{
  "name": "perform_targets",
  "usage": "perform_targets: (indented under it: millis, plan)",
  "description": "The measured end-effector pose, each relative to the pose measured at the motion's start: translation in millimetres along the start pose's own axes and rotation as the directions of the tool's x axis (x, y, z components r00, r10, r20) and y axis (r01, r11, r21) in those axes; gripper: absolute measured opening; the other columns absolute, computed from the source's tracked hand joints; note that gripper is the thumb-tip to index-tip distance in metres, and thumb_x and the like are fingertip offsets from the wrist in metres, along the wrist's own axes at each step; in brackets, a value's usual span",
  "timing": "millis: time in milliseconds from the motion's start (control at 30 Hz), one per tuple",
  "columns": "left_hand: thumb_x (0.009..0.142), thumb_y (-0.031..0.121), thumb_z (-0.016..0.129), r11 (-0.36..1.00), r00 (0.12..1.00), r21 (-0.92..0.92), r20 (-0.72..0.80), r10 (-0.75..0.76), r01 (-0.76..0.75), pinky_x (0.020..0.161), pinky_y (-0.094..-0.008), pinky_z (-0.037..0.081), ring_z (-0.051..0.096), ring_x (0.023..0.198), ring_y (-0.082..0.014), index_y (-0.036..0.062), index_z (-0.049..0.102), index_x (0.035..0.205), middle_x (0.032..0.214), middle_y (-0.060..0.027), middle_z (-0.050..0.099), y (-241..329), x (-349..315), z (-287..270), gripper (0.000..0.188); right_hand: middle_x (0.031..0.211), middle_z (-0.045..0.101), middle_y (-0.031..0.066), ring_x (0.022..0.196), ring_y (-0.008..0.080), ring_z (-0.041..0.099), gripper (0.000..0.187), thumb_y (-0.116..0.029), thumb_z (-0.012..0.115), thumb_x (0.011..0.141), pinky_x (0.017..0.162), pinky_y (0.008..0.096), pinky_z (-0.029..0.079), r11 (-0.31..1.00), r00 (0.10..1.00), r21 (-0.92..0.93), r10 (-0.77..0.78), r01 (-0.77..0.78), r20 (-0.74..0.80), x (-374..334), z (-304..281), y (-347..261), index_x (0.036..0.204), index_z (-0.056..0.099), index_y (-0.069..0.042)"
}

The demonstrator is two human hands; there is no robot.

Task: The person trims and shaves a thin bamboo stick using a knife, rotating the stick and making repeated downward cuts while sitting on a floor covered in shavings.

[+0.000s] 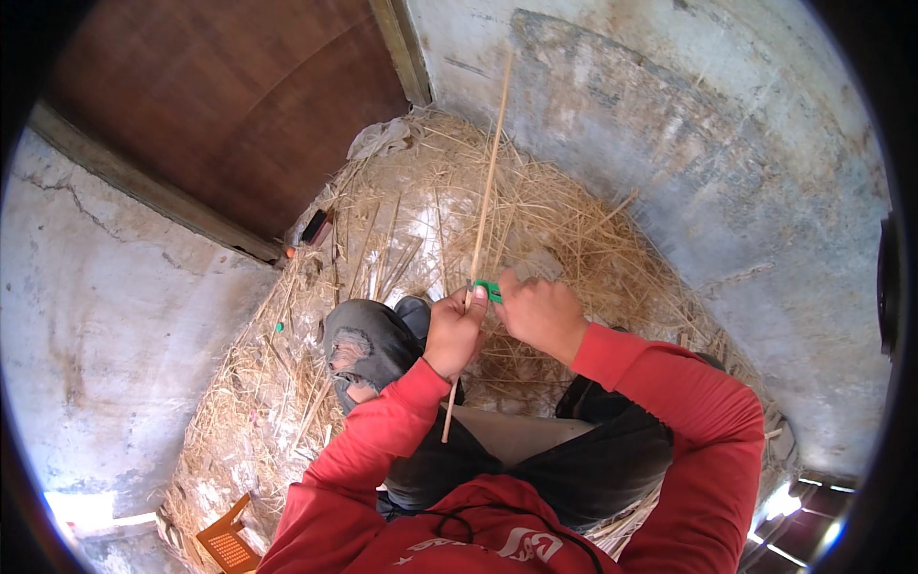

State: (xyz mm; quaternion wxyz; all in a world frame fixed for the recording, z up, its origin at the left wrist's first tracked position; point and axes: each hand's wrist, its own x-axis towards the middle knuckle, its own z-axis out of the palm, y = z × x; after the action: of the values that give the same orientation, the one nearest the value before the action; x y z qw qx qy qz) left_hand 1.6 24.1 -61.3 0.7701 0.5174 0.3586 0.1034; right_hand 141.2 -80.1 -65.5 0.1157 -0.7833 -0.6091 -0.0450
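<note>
Both hands meet over the lap: the left hand (453,333) is closed around a long stick (483,215), and the right hand (541,311) pinches a small green tool (489,289) against it. This looks like mid-scraping; next calls for a steady pull. Straw (402,230) lies beyond.

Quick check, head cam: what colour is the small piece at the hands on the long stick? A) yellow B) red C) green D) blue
C: the small piece between the left hand and the right hand is green, sitting against the long pale stick that runs up over the straw pile.
</note>
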Motion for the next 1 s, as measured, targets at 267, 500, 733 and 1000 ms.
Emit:
perform_targets:
  millis: [267,500,733,1000]
  plan:
    - [0.112,0.039,0.047,0.993,0.958,0.003,0.263,-0.113,0.116,0.037,-0.0266,0.025,0.031,0.038,-0.006,0.0023,0.062,0.125,0.058,0.0072,0.036,2,-19,-10,0.041,0.075,0.071,0.0157,0.062,0.03,0.072,0.026,-0.028,0.064,0.095,0.055,0.0482,0.057,0.926,0.936,-0.217,0.337,-0.309,0.105,23,6,69,0.094,0.066,-0.002]
    - [0.113,0.035,0.042,0.968,0.866,-0.151,0.49,-0.103,0.201,0.04,-0.0239,0.022,0.027,0.042,-0.0057,0.0025,0.046,0.151,0.063,0.0068,0.029,7,-27,-28,0.051,0.068,0.061,0.018,0.059,0.036,0.064,0.043,-0.041,0.053,0.107,0.056,0.0501,0.049,0.787,0.817,0.348,0.569,-0.509,-0.093,14,-87,131,0.105,0.055,0.002]
    - [0.11,0.022,0.044,0.963,0.944,-0.269,0.31,0.111,-0.025,0.041,-0.0216,0.022,0.025,0.046,-0.0059,0.0113,0.038,0.158,0.07,0.0039,0.032,25,-23,-10,0.05,0.058,0.06,0.0193,0.053,0.0414,0.062,0.044,-0.044,0.054,0.105,0.053,0.0525,0.048,0.888,0.988,0.442,0.154,-0.128,-0.025,-1,-92,33,0.09,0.062,-0.003]
    - [0.111,0.02,0.044,0.976,0.95,-0.211,0.289,0.12,-0.059,0.041,-0.0223,0.022,0.025,0.046,-0.0058,0.0097,0.039,0.157,0.071,0.0039,0.033,19,-16,-3,0.047,0.064,0.066,0.0226,0.058,0.0437,0.066,0.043,-0.045,0.057,0.102,0.055,0.0544,0.052,0.927,0.99,0.368,0.021,-0.072,0.14,-12,-65,11,0.095,0.066,-0.003]
